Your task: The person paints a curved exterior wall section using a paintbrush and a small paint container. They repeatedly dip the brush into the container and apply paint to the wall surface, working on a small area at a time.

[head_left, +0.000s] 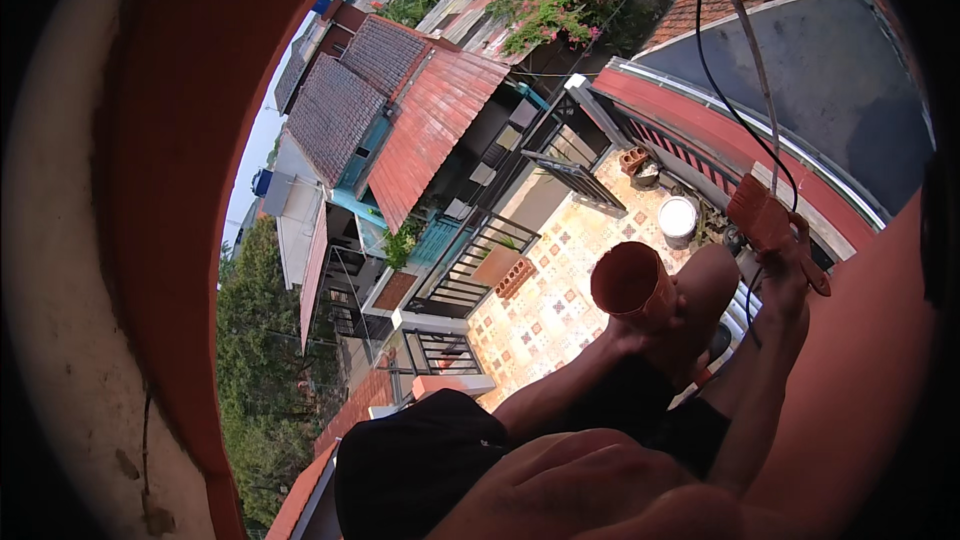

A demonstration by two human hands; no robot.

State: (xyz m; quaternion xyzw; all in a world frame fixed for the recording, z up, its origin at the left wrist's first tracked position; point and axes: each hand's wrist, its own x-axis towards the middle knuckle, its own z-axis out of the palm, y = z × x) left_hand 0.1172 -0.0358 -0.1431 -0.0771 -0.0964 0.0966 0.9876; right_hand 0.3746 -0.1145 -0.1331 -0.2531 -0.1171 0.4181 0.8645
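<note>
My left hand (645,334) is closed around a paint-stained reddish-brown cup (632,283), with its round mouth facing up; the inside is dark and its content cannot be made out. To the right, my right hand (786,281) grips a paintbrush (756,211) coated in the same reddish-brown, its wide end pointing up and left. The brush is apart from the cup, close to an orange-painted wall (862,360). My bare knee (711,270) shows between the two hands.
Far below lies a patterned tile courtyard (559,307) with a white bucket (677,217), a metal gate (577,178) and hollow bricks (515,278). A dark cable (731,109) hangs near the brush. A reddish-brown curved edge (180,165) frames the left.
</note>
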